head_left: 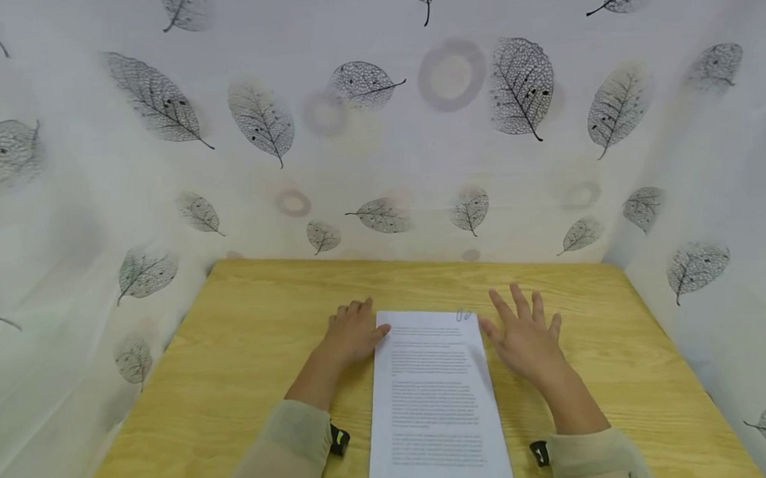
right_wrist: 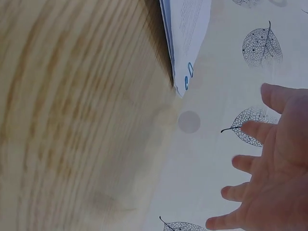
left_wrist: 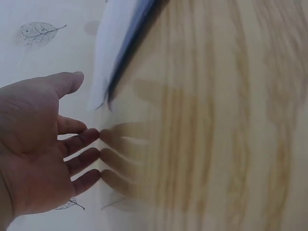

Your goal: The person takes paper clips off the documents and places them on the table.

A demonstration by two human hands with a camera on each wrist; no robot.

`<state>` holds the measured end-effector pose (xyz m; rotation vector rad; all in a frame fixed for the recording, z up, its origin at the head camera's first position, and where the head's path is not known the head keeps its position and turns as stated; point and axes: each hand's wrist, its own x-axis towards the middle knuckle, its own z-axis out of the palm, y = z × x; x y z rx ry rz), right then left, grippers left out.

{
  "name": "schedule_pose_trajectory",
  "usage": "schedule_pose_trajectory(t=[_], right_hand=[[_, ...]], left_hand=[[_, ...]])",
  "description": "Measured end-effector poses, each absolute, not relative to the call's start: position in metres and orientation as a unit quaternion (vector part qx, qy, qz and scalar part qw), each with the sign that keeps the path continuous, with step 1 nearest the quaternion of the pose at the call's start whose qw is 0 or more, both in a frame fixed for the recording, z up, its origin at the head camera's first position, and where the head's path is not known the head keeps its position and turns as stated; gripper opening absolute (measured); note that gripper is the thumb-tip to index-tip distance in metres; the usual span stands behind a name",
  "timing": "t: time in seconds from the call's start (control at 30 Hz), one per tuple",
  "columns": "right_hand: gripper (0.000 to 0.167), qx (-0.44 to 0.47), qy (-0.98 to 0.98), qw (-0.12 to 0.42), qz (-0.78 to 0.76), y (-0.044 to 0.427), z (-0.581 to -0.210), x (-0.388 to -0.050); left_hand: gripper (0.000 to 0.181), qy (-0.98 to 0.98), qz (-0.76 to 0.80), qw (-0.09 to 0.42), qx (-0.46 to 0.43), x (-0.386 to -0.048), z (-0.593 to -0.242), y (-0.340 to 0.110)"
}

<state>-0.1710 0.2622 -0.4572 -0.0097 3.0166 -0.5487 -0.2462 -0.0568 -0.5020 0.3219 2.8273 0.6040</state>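
A stack of printed paper sheets (head_left: 433, 402) lies lengthwise on the wooden table, text side up. Two small paper clips (right_wrist: 190, 70), blue in the right wrist view, sit at its top right corner. My left hand (head_left: 352, 332) is at the upper left corner, its thumb at the stack's edge; in the left wrist view its fingertips touch the tabletop. Beside the upper right corner, my right hand (head_left: 527, 343) has its fingers spread, with the thumb close to the edge. Nothing is held in that hand. Whether either thumb touches the paper, I cannot tell.
The yellow wood-grain table (head_left: 263, 303) reaches back to a white curtain (head_left: 391, 152) printed with dark leaves, which also hangs along both sides. A black wrist strap (head_left: 339, 440) shows at the left sleeve, another strap (head_left: 540, 453) at the right.
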Motion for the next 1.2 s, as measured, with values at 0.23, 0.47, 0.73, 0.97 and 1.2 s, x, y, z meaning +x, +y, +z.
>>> schedule_pose_trajectory(t=[0.23,0.47,0.73,0.97,1.2], right_hand=[[0.069,-0.009,0.983,0.07,-0.171,0.259,-0.465,-0.167],[0.07,-0.01,0.983,0.073,-0.17,0.258,-0.471,-0.166],[0.068,-0.013,0.982,0.063,-0.178,0.257,-0.476,-0.168],[0.063,-0.025,0.978,0.051,-0.202,0.254,-0.474,-0.169],[0.06,-0.04,0.963,0.066,-0.257,0.256,-0.473,-0.173]], left_hand=[[0.053,0.959,0.249,0.095,0.095,-0.252,-0.512,-0.055],[0.04,0.945,0.303,0.093,0.084,-0.255,-0.52,-0.053],[0.03,0.895,0.416,0.127,0.104,-0.257,-0.521,-0.052],[0.041,0.863,0.469,0.151,0.112,-0.253,-0.524,-0.057],[0.044,0.832,0.514,0.164,0.128,-0.255,-0.527,-0.064]])
